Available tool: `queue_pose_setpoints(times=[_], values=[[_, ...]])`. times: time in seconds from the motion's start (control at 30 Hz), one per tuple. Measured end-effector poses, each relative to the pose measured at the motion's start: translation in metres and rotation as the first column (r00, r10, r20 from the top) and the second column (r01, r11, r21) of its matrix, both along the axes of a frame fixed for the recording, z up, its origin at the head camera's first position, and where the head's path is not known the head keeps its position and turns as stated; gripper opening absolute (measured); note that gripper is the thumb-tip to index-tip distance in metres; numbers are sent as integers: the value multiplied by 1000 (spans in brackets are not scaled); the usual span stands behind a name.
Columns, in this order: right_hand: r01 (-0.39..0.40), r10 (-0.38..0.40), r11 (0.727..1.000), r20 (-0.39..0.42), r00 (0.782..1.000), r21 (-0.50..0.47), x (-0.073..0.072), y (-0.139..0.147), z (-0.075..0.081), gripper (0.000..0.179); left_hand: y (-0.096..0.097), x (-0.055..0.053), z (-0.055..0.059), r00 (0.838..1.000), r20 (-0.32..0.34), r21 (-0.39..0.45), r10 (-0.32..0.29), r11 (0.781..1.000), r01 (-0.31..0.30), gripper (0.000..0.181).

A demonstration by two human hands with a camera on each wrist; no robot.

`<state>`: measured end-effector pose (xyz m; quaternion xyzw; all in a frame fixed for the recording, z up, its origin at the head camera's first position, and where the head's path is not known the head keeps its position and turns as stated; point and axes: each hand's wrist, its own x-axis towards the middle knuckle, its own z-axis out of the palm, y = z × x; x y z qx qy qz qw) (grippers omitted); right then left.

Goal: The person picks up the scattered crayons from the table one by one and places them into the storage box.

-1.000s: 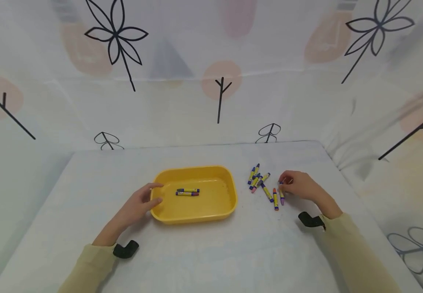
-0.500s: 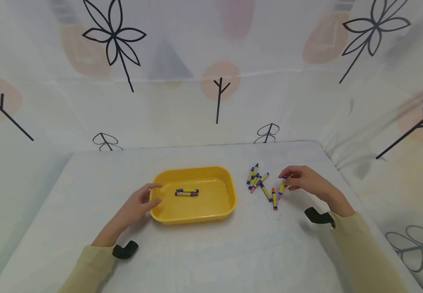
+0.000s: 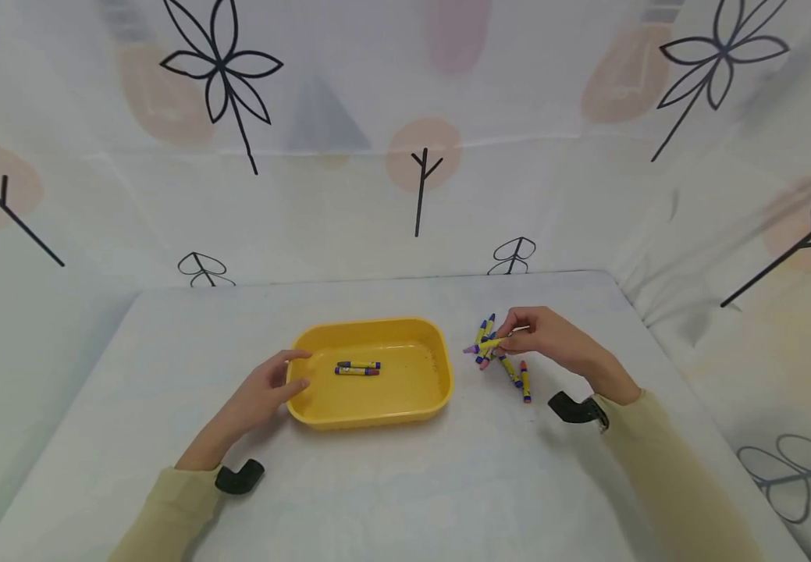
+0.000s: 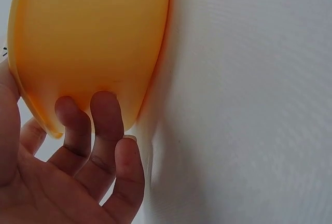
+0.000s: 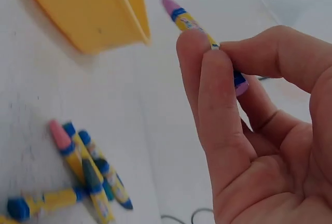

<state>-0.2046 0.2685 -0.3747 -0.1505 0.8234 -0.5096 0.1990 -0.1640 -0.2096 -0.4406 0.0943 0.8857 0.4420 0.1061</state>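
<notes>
The right hand (image 3: pixel 553 341) has its grip clamped on the violet crayon (image 5: pixel 189 22), over the pile (image 5: pixel 95 177) at three o'clock of the tray (image 3: pixel 405 392). The left hand's (image 3: pixel 261 396) grip pinches the tray's nine o'clock edge.

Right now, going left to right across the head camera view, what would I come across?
Left sleeve, left hand, yellow tray with two crayons inside, lilac-tipped crayon held in the right hand, then right sleeve.
</notes>
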Motion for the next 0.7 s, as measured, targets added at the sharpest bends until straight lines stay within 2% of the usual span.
queue_pose_setpoints(times=[0.23,0.4,0.53,0.7], values=[[-39,41,995,19,999,-93,-8,-40,3,21,0,0,0,1000,-1,-3,-1,1000,1,48],[-69,67,995,-29,997,-73,-19,-72,6,23,1,1,0,1000,9,-11,8,1000,-8,48],[-60,56,996,-68,996,-63,-31,-99,4,22,1,0,-1,1000,8,-4,10,1000,-10,48],[-67,54,983,-80,995,-170,-43,-131,-6,19,1,-1,-1,1000,-3,-6,10,1000,-10,48]])
